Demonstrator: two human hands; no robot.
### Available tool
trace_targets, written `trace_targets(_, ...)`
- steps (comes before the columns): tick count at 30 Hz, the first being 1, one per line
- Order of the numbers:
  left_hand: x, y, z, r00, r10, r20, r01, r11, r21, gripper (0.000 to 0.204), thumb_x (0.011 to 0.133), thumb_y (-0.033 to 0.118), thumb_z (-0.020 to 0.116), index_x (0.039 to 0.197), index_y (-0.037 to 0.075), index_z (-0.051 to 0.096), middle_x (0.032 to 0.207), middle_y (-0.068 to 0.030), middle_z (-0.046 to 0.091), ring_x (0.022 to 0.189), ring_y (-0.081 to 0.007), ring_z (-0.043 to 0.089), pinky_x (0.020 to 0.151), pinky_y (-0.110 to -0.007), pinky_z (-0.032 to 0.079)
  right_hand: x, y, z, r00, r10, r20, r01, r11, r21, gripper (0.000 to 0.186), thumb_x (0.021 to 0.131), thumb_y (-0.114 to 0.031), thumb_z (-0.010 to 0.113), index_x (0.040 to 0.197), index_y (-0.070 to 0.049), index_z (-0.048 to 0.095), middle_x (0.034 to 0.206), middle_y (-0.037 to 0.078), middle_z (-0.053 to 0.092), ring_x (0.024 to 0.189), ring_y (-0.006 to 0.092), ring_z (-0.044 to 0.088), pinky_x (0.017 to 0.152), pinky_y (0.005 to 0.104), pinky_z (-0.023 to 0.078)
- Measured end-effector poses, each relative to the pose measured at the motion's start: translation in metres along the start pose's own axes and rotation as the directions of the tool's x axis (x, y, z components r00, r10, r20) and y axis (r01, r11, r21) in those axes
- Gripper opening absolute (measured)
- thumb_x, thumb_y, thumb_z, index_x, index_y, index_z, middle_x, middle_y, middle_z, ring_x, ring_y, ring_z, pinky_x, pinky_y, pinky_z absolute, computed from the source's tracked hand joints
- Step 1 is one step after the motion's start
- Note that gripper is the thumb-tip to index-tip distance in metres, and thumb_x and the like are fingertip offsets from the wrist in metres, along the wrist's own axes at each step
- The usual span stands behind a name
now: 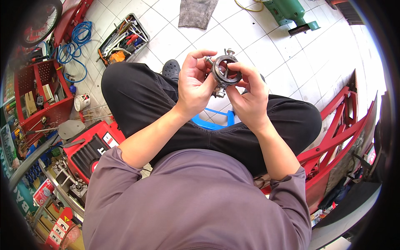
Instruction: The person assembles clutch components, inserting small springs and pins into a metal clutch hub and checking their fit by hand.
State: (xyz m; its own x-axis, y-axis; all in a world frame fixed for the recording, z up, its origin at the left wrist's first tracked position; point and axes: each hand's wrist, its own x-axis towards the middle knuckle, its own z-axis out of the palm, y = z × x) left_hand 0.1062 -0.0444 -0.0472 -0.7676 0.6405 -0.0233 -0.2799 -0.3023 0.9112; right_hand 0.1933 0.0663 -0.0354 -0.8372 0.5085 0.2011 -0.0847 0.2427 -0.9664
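Note:
Above my knees I hold a dark, ring-shaped metal part [225, 81] with several bolts and nuts sticking out around its rim. My left hand [194, 81] grips its left side, thumb along the lower edge and fingers up near a bolt. On the other side my right hand [251, 88] has the ring between thumb and fingers, the index finger lying at the opening. A thin piece shows inside the ring near that finger; its kind I cannot make out. Some fingertips are hidden behind the part.
A tray of hand tools [125, 39] lies ahead on the left, by a blue hose [75, 50]. A grey cloth [196, 14] and a green machine [288, 11] are on the tiled floor ahead. Red metal frames [333, 143] stand right; a red case [89, 152] sits left.

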Motion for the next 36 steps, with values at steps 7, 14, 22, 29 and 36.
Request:
trace_targets(7, 0.002, 0.001, -0.005, 0.995, 0.006, 0.097, -0.013, 0.997, 0.073, 0.041, 0.089, -0.003, 0.054, 0.127, 0.001, 0.043, 0.098, -0.0096, 0.060, 0.089, -0.0115, 0.058, 0.078, -0.026, 0.050, 0.001, 0.003, -0.006, 0.999, 0.028, -0.018, -0.028, 1.000, 0.014, 0.038, 0.072, 0.008, 0.066, 0.107, -0.005, 0.061, 0.101, 0.008, 0.065, 0.088, 0.0165, 0.065, 0.072, 0.0292, 0.057)
trace_targets(14, 0.009, 0.015, -0.012, 0.994, -0.026, 0.102, 0.024, 1.000, 0.018, 0.023, 0.093, 0.008, 0.056, 0.113, -0.004, 0.057, 0.100, -0.0072, 0.063, 0.092, -0.0099, 0.058, 0.084, -0.025, 0.047, 0.004, 0.003, -0.018, 0.998, -0.067, -0.001, 0.067, 0.994, -0.085, 0.039, 0.070, 0.012, 0.063, 0.104, -0.005, 0.062, 0.096, 0.009, 0.065, 0.085, 0.0194, 0.065, 0.071, 0.0311, 0.054)
trace_targets(22, 0.013, 0.018, -0.032, 0.987, -0.101, 0.128, 0.038, 0.905, 0.424, 0.026, 0.097, 0.023, 0.047, 0.087, 0.000, 0.056, 0.081, -0.0018, 0.055, 0.073, -0.0073, 0.047, 0.069, -0.022, 0.039, 0.009, -0.001, -0.018, 0.959, -0.272, 0.084, 0.284, 0.901, -0.327, 0.039, 0.065, 0.009, 0.067, 0.100, -0.007, 0.063, 0.089, 0.010, 0.065, 0.080, 0.0258, 0.064, 0.069, 0.0323, 0.052)
trace_targets(29, 0.016, 0.033, -0.032, 0.951, -0.284, 0.126, 0.174, 0.823, 0.540, 0.035, 0.098, 0.029, 0.045, 0.082, 0.001, 0.059, 0.073, -0.0010, 0.057, 0.067, -0.0067, 0.048, 0.065, -0.023, 0.038, 0.009, 0.001, -0.019, 0.967, -0.244, 0.078, 0.256, 0.900, -0.353, 0.041, 0.064, 0.008, 0.068, 0.101, -0.008, 0.063, 0.091, 0.009, 0.065, 0.079, 0.0248, 0.064, 0.068, 0.0319, 0.052)
trace_targets(36, 0.019, 0.026, -0.026, 0.987, -0.110, 0.119, 0.074, 0.959, 0.274, 0.032, 0.090, 0.019, 0.048, 0.115, 0.001, 0.053, 0.100, -0.0077, 0.059, 0.092, -0.0114, 0.052, 0.082, -0.027, 0.039, 0.006, 0.006, -0.020, 0.983, -0.184, 0.015, 0.183, 0.956, -0.229, 0.045, 0.068, 0.011, 0.066, 0.109, -0.005, 0.059, 0.091, 0.010, 0.064, 0.082, 0.0216, 0.065, 0.070, 0.0308, 0.053)
